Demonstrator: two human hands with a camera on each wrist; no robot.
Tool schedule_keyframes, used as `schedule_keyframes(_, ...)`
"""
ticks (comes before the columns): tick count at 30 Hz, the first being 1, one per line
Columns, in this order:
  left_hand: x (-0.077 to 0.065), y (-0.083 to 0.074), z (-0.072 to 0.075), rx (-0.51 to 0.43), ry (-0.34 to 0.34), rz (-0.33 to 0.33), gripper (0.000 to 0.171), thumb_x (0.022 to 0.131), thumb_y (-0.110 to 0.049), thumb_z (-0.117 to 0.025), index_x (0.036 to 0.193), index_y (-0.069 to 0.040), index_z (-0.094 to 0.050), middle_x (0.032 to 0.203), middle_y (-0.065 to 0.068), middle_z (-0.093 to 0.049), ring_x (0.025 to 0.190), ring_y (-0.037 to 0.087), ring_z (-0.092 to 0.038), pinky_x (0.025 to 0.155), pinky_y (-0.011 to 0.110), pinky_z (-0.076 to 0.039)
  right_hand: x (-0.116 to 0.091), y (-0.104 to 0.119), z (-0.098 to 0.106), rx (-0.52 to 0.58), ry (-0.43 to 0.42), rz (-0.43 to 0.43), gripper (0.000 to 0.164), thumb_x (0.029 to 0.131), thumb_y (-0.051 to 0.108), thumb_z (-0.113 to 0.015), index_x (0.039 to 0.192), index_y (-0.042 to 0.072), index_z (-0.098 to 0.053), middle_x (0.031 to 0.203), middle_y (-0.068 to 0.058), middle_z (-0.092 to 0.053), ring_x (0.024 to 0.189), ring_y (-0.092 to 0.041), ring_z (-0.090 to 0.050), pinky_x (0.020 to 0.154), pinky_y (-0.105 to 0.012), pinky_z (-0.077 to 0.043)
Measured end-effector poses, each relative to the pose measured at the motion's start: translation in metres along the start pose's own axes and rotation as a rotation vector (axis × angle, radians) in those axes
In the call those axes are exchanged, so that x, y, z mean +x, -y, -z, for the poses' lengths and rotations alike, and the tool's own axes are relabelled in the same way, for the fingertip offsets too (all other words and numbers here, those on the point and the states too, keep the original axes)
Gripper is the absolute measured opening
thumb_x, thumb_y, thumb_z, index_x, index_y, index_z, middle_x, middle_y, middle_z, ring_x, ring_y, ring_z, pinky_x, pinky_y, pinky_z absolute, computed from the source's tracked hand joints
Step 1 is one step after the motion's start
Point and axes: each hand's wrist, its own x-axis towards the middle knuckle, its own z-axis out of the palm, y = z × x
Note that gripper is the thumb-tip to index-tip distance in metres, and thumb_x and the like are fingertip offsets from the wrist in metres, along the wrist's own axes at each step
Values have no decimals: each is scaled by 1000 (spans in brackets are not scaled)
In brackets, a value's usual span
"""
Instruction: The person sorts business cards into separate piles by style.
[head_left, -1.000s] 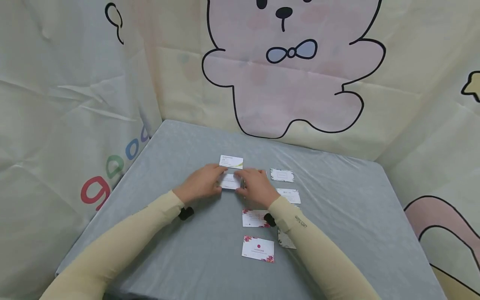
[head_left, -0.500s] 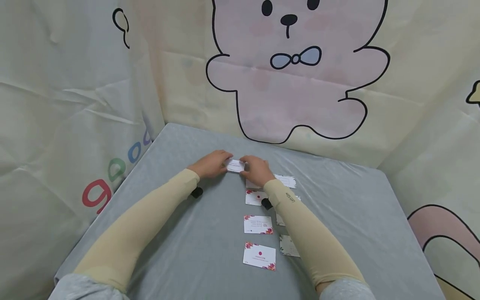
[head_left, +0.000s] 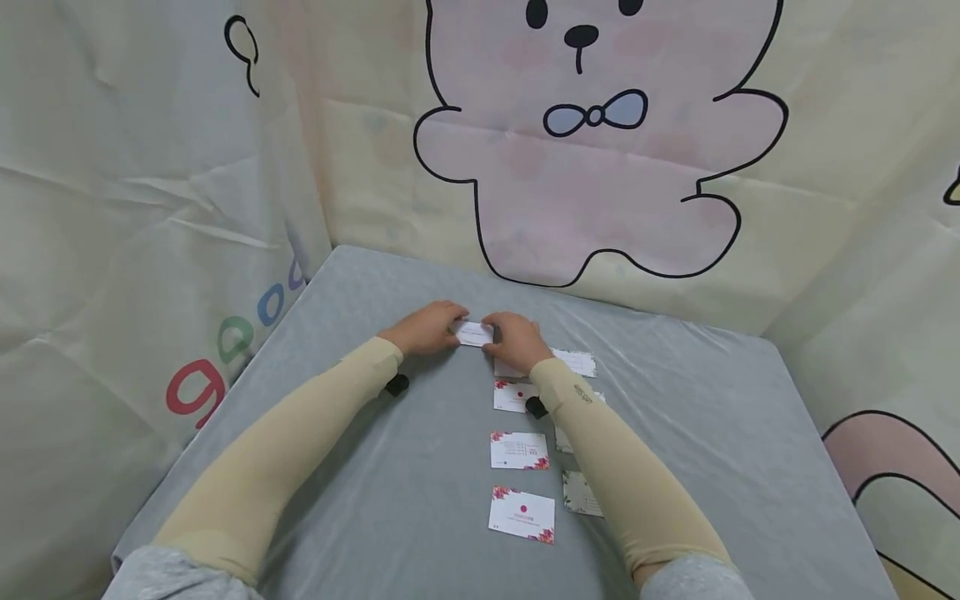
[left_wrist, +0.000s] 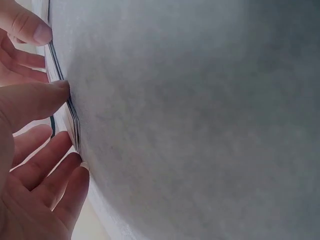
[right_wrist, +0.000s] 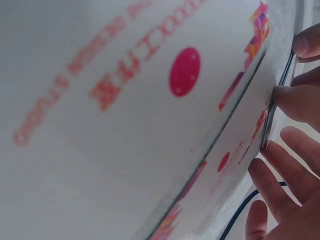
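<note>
At the far middle of the table, both hands hold a small stack of white business cards (head_left: 474, 334) between them. My left hand (head_left: 425, 328) grips the stack's left end, and my right hand (head_left: 517, 342) grips its right end. In the left wrist view the stack's edge (left_wrist: 75, 122) shows several thin layers, with the left thumb (left_wrist: 40, 100) on the near long side and fingers along the far side. The right wrist view shows the right thumb (right_wrist: 300, 100) pressed to the near edge in the same way.
Business cards with red floral corners lie in a column: one near the front (head_left: 522, 514), one behind it (head_left: 519, 451), another farther back (head_left: 512, 396). To their right, leaf-bordered cards (head_left: 576, 362) lie partly under the right sleeve (head_left: 600, 442). Printed cloth (head_left: 360, 167) encloses the grey table (head_left: 390, 500).
Both hands have moved the held cards toward the back of the table, where a card with a yellow corner lay; that card is no longer seen separately. Over the last half second they stay nearly still.
</note>
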Motion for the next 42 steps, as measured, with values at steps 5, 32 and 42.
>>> schedule_keyframes(5,-1,-5,-5,-34,14,12,59,104,-17,-69,158,-2,-52,160,17,-56,152,32,-51,125,46,-43,-7,-8,-7,17,-13,19,48,99,26,-79,144,14,-68,153,-9,-65,148,-33,-55,120,-63,-38)
schedule_keyframes(32,24,-90,-31,133,-3,-173,49,95,-27,-83,139,-8,-71,110,4,-74,106,23,-60,103,44,-51,-73,-86,31,-93,21,49,50,96,28,-83,142,15,-70,144,-7,-71,139,-32,-61,112,-63,-37)
schedule_keyframes(42,36,-88,-25,62,-5,-123,55,96,-20,-79,146,-4,-65,118,8,-72,120,26,-59,109,44,-51,-61,-90,33,-62,12,17,57,97,31,-83,148,13,-65,151,-8,-68,146,-33,-58,116,-65,-37)
